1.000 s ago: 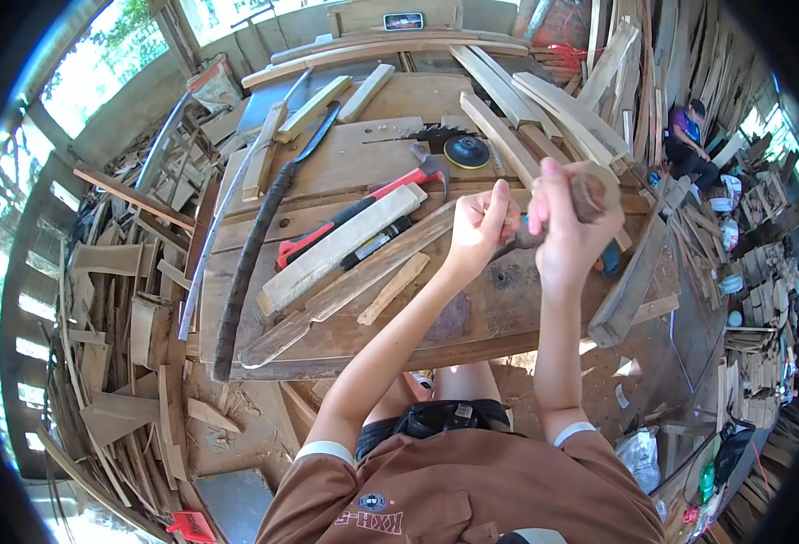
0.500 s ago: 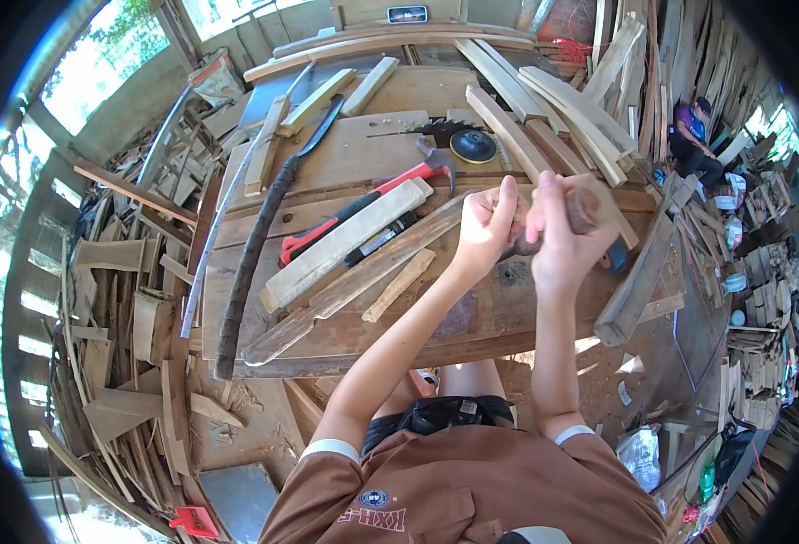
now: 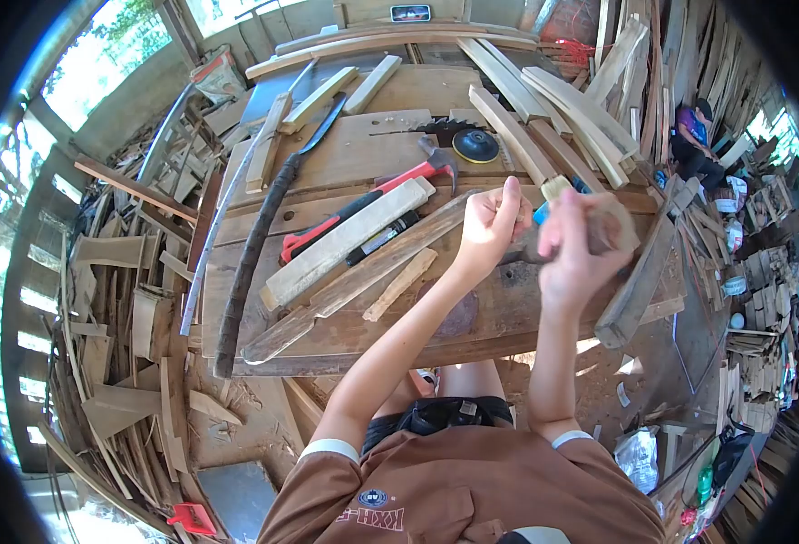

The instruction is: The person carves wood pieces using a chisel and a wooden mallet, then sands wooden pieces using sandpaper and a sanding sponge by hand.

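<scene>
Over the right part of the wooden workbench [image 3: 363, 168], my right hand [image 3: 585, 240] is closed on a brown wooden piece [image 3: 612, 227], blurred by motion. My left hand [image 3: 492, 228] is closed just to its left, thumb up; what its fingers hold is hidden. A pale block end [image 3: 555, 188] shows behind the hands, beside something blue [image 3: 541, 214]. Left of my hands lie a red and black hammer [image 3: 372, 201], a pale wood strip [image 3: 349, 243], a black marker [image 3: 383, 238] and a small wood offcut [image 3: 399, 285].
A long-handled blade [image 3: 263, 227] lies at the bench's left. Behind my hands are a round black disc [image 3: 475, 146] and a toothed saw blade [image 3: 440, 130]. Light wood strips [image 3: 513, 136] lie at the back right. A seated person [image 3: 694, 140] is at the far right, among stacked wood.
My right hand and the brown piece have moved right, away from my left hand, uncovering the pale block end and blue item. My left hand stays nearly in place.
</scene>
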### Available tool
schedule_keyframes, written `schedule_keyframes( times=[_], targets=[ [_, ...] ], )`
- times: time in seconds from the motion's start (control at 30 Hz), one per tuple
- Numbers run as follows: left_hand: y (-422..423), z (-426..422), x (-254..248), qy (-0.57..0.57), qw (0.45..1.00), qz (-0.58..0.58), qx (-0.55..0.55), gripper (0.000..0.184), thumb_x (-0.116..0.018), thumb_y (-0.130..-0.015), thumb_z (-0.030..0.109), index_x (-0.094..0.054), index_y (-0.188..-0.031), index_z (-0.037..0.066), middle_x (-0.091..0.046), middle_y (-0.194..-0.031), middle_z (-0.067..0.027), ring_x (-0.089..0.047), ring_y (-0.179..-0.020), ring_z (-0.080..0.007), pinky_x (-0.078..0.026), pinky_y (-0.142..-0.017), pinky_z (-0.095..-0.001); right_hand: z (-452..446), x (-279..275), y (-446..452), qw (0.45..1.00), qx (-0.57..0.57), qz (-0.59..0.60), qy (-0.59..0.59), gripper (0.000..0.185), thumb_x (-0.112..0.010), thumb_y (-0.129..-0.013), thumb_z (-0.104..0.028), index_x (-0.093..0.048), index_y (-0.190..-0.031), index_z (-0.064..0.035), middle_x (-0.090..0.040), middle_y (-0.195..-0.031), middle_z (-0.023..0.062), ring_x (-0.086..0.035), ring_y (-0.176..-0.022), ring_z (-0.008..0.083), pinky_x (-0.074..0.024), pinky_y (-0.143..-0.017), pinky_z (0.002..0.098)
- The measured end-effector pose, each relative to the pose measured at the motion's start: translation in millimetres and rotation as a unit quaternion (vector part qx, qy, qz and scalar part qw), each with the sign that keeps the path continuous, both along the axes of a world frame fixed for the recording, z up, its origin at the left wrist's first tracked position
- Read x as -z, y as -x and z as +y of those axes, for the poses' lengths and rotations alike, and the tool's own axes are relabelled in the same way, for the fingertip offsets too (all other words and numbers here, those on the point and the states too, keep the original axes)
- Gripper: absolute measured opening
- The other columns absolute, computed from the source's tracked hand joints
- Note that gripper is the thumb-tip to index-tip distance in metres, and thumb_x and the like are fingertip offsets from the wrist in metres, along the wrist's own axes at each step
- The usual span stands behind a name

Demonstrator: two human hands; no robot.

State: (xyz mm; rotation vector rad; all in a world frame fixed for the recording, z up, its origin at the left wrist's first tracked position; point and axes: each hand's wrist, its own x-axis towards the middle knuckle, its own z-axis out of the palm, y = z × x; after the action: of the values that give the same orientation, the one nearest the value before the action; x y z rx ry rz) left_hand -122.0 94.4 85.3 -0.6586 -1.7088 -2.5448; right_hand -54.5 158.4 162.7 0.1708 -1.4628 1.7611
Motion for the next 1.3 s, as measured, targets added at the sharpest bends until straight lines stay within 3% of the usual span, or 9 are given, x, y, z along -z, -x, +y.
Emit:
schedule_keyframes(
  times=[0.2,0.37,0.53,0.67,0.8,0.93,1.03,1.07,1.3],
  targets=[
    [-1.8,-1.9,-2.5,-0.018,1.0,0.005,0.014,0.06,-0.044,-0.108,0.038,-0.058,-0.062,0.004,-0.051,-0.053,0.0007,-0.041,-0.046,-0.0058,-0.032,-0.044,-0.0243,6.8,-11.0,-3.7,0.998,-0.01,0.067,0.019,0.019,-0.067,-0.093,0.0,-0.057,-0.077,-0.0014,-0.054,-0.057,-0.0001,-0.047,-0.043,0.0054,-0.0328,-0.042,0.0215],
    [-4.1,-0.3,-3.7,0.002,1.0,-0.029,0.004,0.06,-0.043,-0.109,0.036,-0.054,-0.059,0.004,-0.048,-0.051,-0.0001,-0.039,-0.045,-0.0067,-0.031,-0.044,-0.0252,0.2,9.1,10.2,0.999,-0.033,-0.007,0.018,0.02,-0.067,-0.093,-0.001,-0.057,-0.076,-0.0027,-0.054,-0.056,-0.0004,-0.047,-0.043,0.0053,-0.0327,-0.041,0.0221],
    [2.9,-2.3,0.8,-0.019,0.999,0.022,0.032,0.057,-0.044,-0.108,0.037,-0.059,-0.064,0.004,-0.055,-0.054,0.0004,-0.042,-0.045,-0.0047,-0.033,-0.045,-0.0227,9.7,-10.2,-3.6,0.998,-0.002,0.06,0.035,0.02,-0.067,-0.092,0.0,-0.056,-0.076,-0.0022,-0.052,-0.055,-0.0008,-0.047,-0.043,0.0052,-0.0325,-0.041,0.0223],
    [-4.3,-2.1,-5.6,0.005,1.0,-0.023,0.01,0.06,-0.042,-0.109,0.039,-0.054,-0.061,0.004,-0.047,-0.051,0.0007,-0.039,-0.045,-0.0064,-0.032,-0.044,-0.0244,2.3,7.4,6.5,0.999,0.01,-0.03,-0.005,0.02,-0.065,-0.093,0.002,-0.055,-0.076,-0.0011,-0.051,-0.055,0.0007,-0.045,-0.042,0.0065,-0.0328,-0.04,0.023],
    [1.3,-1.4,-0.8,-0.011,1.0,0.012,0.021,0.06,-0.042,-0.109,0.039,-0.056,-0.062,0.003,-0.05,-0.052,0.0004,-0.04,-0.045,-0.0058,-0.031,-0.044,-0.0241,14.0,-15.6,-9.3,0.994,-0.026,0.1,0.039,0.019,-0.067,-0.093,0.0,-0.056,-0.077,-0.0011,-0.053,-0.056,-0.0006,-0.047,-0.043,0.005,-0.0331,-0.041,0.022],
    [-3.0,-3.0,-6.7,0.014,1.0,-0.014,0.01,0.061,-0.041,-0.109,0.036,-0.055,-0.06,0.003,-0.047,-0.051,0.0003,-0.038,-0.045,-0.0065,-0.031,-0.044,-0.0248,-0.9,-4.1,1.2,1.0,0.015,-0.008,-0.018,0.02,-0.065,-0.094,0.001,-0.056,-0.076,-0.002,-0.051,-0.055,-0.0013,-0.045,-0.043,0.0049,-0.0317,-0.041,0.0224],
    [-3.0,-3.1,-3.3,0.005,1.0,-0.013,0.014,0.062,-0.044,-0.108,0.042,-0.057,-0.06,0.004,-0.047,-0.05,0.0016,-0.04,-0.044,-0.0056,-0.032,-0.045,-0.0244,9.7,-6.3,-2.0,0.999,0.008,0.024,-0.02,0.02,-0.065,-0.094,0.001,-0.055,-0.077,-0.0022,-0.051,-0.055,-0.001,-0.046,-0.044,0.0052,-0.0316,-0.041,0.0221],
    [-1.9,-3.2,-3.3,-0.002,1.0,-0.007,0.027,0.06,-0.041,-0.109,0.035,-0.054,-0.06,0.004,-0.048,-0.052,0.0003,-0.038,-0.046,-0.0063,-0.031,-0.044,-0.0248,5.9,-19.5,-6.8,0.998,0.012,0.058,0.023,0.021,-0.064,-0.094,0.001,-0.054,-0.076,-0.0019,-0.051,-0.055,-0.0004,-0.046,-0.044,0.0058,-0.0321,-0.041,0.022],
    [-0.3,-1.3,-7.2,-0.008,1.0,-0.006,0.021,0.06,-0.041,-0.109,0.035,-0.052,-0.059,0.005,-0.048,-0.053,0.0004,-0.038,-0.047,-0.0064,-0.03,-0.044,-0.0244,0.6,-30.6,-18.6,0.998,0.003,0.066,0.011,0.021,-0.064,-0.094,0.001,-0.053,-0.077,-0.0017,-0.052,-0.056,0.0016,-0.047,-0.044,0.0062,-0.0345,-0.041,0.0229]
  ],
)
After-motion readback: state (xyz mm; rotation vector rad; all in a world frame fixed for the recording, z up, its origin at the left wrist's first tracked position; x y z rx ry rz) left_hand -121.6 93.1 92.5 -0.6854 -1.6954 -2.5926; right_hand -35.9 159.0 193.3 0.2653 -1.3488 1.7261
